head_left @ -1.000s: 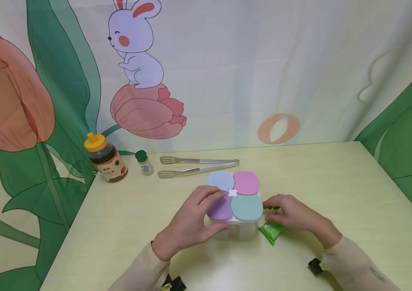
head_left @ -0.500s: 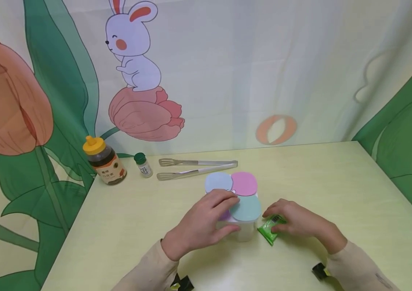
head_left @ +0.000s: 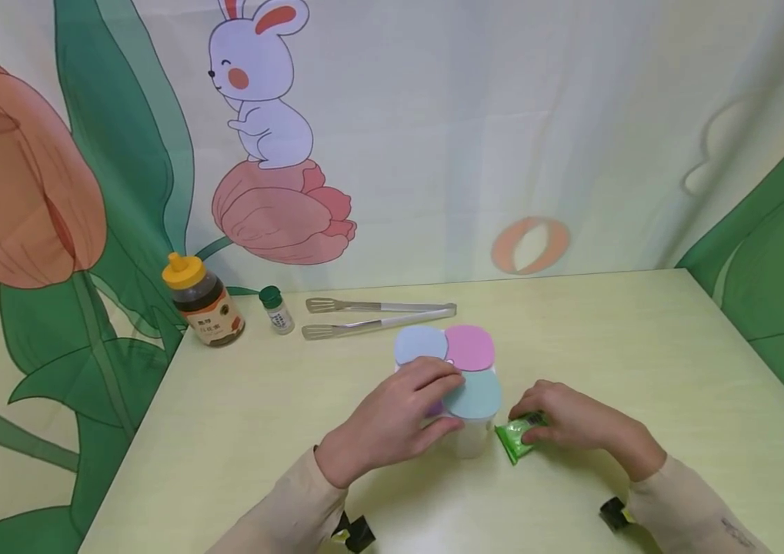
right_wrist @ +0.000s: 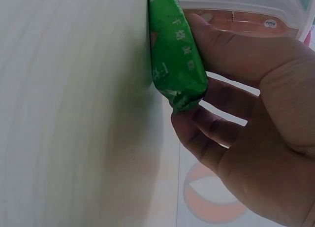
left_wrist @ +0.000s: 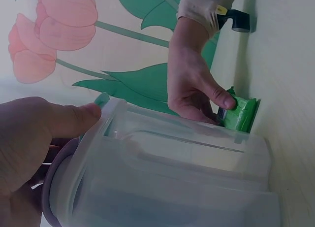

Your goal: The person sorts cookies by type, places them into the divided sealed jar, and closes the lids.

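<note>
A clear storage box (head_left: pixel 469 438) stands upright on the table, topped by flap lids in several pastel colours. My left hand (head_left: pixel 398 415) curls over its front left corner, mostly covering the purple lid (head_left: pixel 435 409). In the left wrist view, the thumb touches the front edge of the teal lid (left_wrist: pixel 102 99), while the fingers are partly hidden behind the box top. Right of the box, my right hand (head_left: pixel 568 415) pinches a small green snack packet (head_left: pixel 516 437) between thumb and fingers. The packet (right_wrist: pixel 178 54) has white printing and is close to the tabletop.
Behind the box lie metal tongs (head_left: pixel 381 317), spread apart. Further left stand a small green-capped shaker (head_left: pixel 276 310) and a honey bottle (head_left: pixel 205 302) with a yellow cap. A printed curtain (head_left: pixel 433 154) hangs along the table's back edge.
My left hand has shifted right across the box top, and its thumb has come up to the teal lid. My right hand has moved slightly away from the box and taken hold of the packet.
</note>
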A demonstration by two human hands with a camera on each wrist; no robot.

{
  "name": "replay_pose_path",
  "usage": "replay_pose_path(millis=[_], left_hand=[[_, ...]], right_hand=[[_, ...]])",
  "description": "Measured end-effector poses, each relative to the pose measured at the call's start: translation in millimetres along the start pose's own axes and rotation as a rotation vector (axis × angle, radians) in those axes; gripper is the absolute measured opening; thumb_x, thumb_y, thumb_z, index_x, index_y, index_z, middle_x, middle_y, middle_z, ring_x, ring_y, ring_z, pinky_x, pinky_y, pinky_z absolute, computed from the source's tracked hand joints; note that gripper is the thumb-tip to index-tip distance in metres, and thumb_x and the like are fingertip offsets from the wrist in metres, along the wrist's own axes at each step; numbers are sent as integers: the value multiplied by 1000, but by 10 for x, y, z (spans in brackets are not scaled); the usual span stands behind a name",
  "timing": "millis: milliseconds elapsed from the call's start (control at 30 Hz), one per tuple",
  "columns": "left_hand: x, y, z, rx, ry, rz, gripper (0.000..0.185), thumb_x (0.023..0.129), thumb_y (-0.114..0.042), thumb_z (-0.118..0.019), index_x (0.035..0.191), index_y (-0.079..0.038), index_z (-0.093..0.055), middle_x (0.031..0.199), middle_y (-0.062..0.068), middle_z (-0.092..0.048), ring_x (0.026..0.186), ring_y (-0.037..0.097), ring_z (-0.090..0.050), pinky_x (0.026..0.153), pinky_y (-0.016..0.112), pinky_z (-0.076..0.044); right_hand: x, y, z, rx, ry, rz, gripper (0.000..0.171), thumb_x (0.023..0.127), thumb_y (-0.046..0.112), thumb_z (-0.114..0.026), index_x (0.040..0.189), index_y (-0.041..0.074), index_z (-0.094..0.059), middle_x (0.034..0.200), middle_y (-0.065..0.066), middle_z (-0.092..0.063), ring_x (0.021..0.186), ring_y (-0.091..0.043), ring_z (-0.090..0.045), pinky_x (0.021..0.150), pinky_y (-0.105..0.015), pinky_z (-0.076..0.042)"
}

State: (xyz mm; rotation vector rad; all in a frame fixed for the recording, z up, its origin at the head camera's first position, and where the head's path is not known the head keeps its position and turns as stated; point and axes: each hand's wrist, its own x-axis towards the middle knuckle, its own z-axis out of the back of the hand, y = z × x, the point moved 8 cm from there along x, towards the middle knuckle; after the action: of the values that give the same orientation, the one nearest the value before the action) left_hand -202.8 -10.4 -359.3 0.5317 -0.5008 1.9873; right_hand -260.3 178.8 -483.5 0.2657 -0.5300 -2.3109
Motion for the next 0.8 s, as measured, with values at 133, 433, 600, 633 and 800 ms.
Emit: replay_pose_path(millis=[133,433,600,633,800], left_hand=[[21,-15,-8,10,15,-7,41,81,-25,-80,114,-5,-66,117,4,-63,113,17,-57,104,24,-46],[59,-45,-37,12,35,-34,33,83,-23,-78,109,-5,-68,113,2,-66,111,17,-59,104,27,-45],[74,-55,-45,36,49,-45,32,83,-24,-77,107,-5,-69,112,2,-66,110,17,-59,103,27,-46],[77,-58,-46,41,53,-46,32,83,-24,-77,107,-5,-70,112,2,-66,110,17,-59,103,27,-46],[81,-70,-51,66,66,-35,30,83,-27,-76,105,-7,-70,111,1,-66,109,16,-59,101,27,-47]], right_hand=[[1,-7,-30,0,23,-12,29,82,28,-77,107,14,-74,99,10,-69,88,-5,-56,74,-24,-49],[7,26,-15,-33,27,8,30,80,25,-79,107,13,-74,99,9,-68,87,-7,-53,73,-24,-47],[10,71,-15,-15,49,35,28,79,21,-80,105,11,-74,93,11,-62,83,-5,-51,70,-22,-47],[10,78,-18,-6,52,41,26,79,20,-80,103,11,-74,91,11,-61,82,-4,-51,69,-21,-47],[8,82,-23,16,57,50,20,78,19,-81,96,15,-73,85,14,-56,76,-1,-50,65,-19,-47]])
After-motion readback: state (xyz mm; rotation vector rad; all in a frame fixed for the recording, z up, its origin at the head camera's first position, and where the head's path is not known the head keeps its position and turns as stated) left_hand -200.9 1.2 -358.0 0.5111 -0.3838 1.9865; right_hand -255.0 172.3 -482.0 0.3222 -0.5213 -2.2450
